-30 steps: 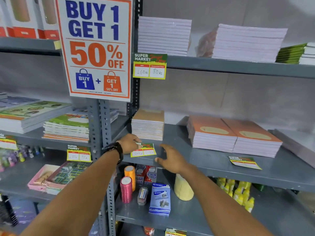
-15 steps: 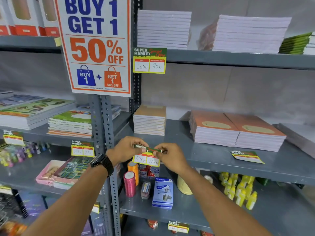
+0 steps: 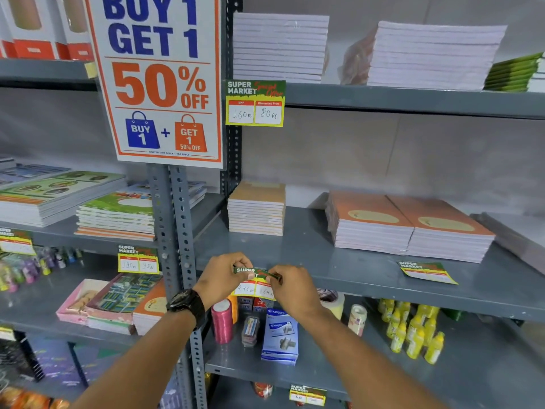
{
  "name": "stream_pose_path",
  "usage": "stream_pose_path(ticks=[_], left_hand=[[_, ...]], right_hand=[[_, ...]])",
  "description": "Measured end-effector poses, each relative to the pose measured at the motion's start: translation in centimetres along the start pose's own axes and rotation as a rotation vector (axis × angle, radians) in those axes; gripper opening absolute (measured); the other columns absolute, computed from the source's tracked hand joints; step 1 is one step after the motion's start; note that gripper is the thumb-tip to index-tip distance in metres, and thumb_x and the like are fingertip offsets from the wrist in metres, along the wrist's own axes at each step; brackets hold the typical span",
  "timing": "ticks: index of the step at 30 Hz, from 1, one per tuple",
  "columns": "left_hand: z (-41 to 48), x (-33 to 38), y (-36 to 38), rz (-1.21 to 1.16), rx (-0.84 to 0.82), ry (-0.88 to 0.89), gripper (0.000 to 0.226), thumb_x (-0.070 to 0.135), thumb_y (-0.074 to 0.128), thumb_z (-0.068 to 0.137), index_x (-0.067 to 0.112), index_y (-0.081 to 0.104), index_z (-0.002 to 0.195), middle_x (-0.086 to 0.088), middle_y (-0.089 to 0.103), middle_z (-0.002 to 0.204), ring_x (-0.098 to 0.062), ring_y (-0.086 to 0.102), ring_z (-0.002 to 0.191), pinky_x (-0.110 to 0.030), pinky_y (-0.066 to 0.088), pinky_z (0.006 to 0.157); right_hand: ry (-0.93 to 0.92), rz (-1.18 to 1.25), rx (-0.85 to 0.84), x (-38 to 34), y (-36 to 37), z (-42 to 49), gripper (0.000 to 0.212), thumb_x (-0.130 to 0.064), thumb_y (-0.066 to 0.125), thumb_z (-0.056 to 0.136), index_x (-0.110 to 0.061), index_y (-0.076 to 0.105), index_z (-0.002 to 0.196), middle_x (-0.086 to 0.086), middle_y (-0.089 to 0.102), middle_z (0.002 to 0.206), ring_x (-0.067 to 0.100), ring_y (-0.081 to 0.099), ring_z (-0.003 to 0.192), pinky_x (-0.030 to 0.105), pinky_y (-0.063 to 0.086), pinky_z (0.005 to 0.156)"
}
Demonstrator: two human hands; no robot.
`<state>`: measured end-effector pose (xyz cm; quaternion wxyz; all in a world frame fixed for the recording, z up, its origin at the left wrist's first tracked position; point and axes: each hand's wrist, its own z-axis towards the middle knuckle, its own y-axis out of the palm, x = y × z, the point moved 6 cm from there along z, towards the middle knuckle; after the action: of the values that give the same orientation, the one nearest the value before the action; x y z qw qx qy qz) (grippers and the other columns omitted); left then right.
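Note:
A yellow and green "Super Market" price tag hangs at the front edge of the grey middle shelf. My left hand, with a black watch on its wrist, pinches the tag's top left corner. The top right corner is pinched by my right hand. The tag's green top strip is folded over along the shelf lip. Its two white price boxes show below my fingers. A small stack of tan notebooks stands on the shelf behind the tag.
A second loose price tag lies flat on the same shelf to the right, in front of orange notebook stacks. Thread spools, a blue stapler box and yellow bottles fill the shelf below. A "Buy 1 Get 1" poster hangs on the upright.
The tag lay flat on the shelf under my hands a second ago. Both hands have since drawn it to the shelf's front edge, where it now hangs downward.

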<state>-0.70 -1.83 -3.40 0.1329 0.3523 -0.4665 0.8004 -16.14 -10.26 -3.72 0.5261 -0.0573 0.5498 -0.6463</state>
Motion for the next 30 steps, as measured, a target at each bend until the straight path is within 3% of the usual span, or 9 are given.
stream_pose_path(ticks=[5, 8, 11, 17, 21, 26, 30], left_hand=[[-0.2, 0.0, 0.1, 0.026, 0.017, -0.006, 0.011, 0.022, 0.078, 0.078, 0.028, 0.069, 0.081, 0.012, 0.071, 0.077, -0.005, 0.065, 0.072, -0.021, 0.049, 0.060], [-0.3, 0.1, 0.1, 0.049, 0.050, 0.013, 0.011, 0.021, 0.078, 0.078, 0.027, 0.069, 0.080, 0.013, 0.071, 0.076, -0.003, 0.063, 0.070, -0.015, 0.043, 0.058], [-0.3, 0.3, 0.2, 0.068, 0.066, 0.035, 0.011, 0.018, 0.077, 0.078, 0.024, 0.069, 0.082, 0.011, 0.070, 0.079, -0.006, 0.063, 0.074, -0.017, 0.046, 0.062], [-0.1, 0.4, 0.2, 0.127, 0.081, 0.059, 0.014, 0.021, 0.079, 0.077, 0.024, 0.066, 0.081, 0.009, 0.068, 0.079, -0.008, 0.061, 0.076, -0.022, 0.049, 0.067], [0.1, 0.5, -0.2, 0.280, 0.126, 0.096, 0.019, 0.030, 0.077, 0.076, 0.028, 0.060, 0.081, 0.012, 0.059, 0.082, -0.012, 0.057, 0.076, -0.028, 0.044, 0.062], [0.6, 0.6, -1.1, 0.575, 0.189, 0.127, 0.028, 0.047, 0.077, 0.071, 0.028, 0.063, 0.086, 0.007, 0.061, 0.090, -0.021, 0.052, 0.089, -0.037, 0.037, 0.075], [0.5, 0.6, -0.9, 0.507, 0.168, 0.128, 0.021, 0.035, 0.076, 0.075, 0.024, 0.060, 0.083, 0.005, 0.063, 0.086, -0.023, 0.059, 0.084, -0.035, 0.043, 0.067]], right_hand=[[-0.050, -0.062, 0.015, -0.5, 0.0, -0.2, 0.022, -0.026, 0.055, 0.094, -0.020, 0.070, 0.109, 0.003, 0.072, 0.102, 0.022, 0.064, 0.088, 0.033, 0.051, 0.076], [-0.051, -0.077, 0.024, -0.7, 0.1, -0.2, 0.021, -0.027, 0.055, 0.094, -0.020, 0.070, 0.107, 0.003, 0.072, 0.101, 0.021, 0.065, 0.087, 0.027, 0.047, 0.071], [-0.039, -0.074, 0.037, -0.8, 0.2, -0.2, 0.018, -0.028, 0.058, 0.093, -0.018, 0.068, 0.103, 0.004, 0.072, 0.100, 0.020, 0.065, 0.085, 0.023, 0.042, 0.067], [-0.033, -0.109, 0.049, -1.0, 0.4, 0.1, 0.011, -0.027, 0.058, 0.092, -0.016, 0.059, 0.089, 0.006, 0.069, 0.091, 0.022, 0.063, 0.078, 0.031, 0.050, 0.063], [-0.062, -0.184, 0.106, -1.3, 0.2, 0.1, 0.011, -0.029, 0.059, 0.091, -0.020, 0.052, 0.090, 0.002, 0.065, 0.088, 0.022, 0.061, 0.070, 0.029, 0.043, 0.057], [-0.063, -0.233, 0.134, -2.5, 0.4, 0.4, 0.020, -0.024, 0.064, 0.084, -0.019, 0.060, 0.103, 0.005, 0.057, 0.102, 0.027, 0.060, 0.089, 0.040, 0.053, 0.073], [-0.076, -0.299, 0.138, -3.2, 0.3, 1.2, 0.034, -0.046, 0.063, 0.078, -0.020, 0.062, 0.100, 0.002, 0.062, 0.101, 0.026, 0.052, 0.097, 0.041, 0.045, 0.081]])
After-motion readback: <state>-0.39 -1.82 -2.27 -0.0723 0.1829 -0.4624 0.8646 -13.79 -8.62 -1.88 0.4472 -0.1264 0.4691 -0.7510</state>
